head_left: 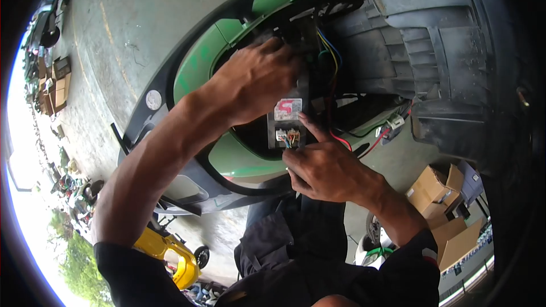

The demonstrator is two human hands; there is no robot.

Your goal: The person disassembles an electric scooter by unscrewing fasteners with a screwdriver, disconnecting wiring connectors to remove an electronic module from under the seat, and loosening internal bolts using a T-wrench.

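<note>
A dark box-shaped electrical unit [277, 122] with a white and red label [288, 109] sits in the opening of a green scooter body [196, 71]. White plugs [287, 136] with thin coloured wires are seated in its lower end. My left hand [259, 77] is closed at the unit's upper end; its fingertips are in shadow, so what they hold is hidden. Lower down, my right hand [327, 167] grips the unit's plug end, index finger stretched along its side by the label, thumb and other fingers curled beside the wires.
Blue, yellow and red wires [330, 51] run right of the unit. A loose connector [392, 125] hangs on a red lead. Black plastic panelling [455, 57] stands at the right. Cardboard boxes [435, 187] and a yellow scooter body [173, 256] are farther off on the floor.
</note>
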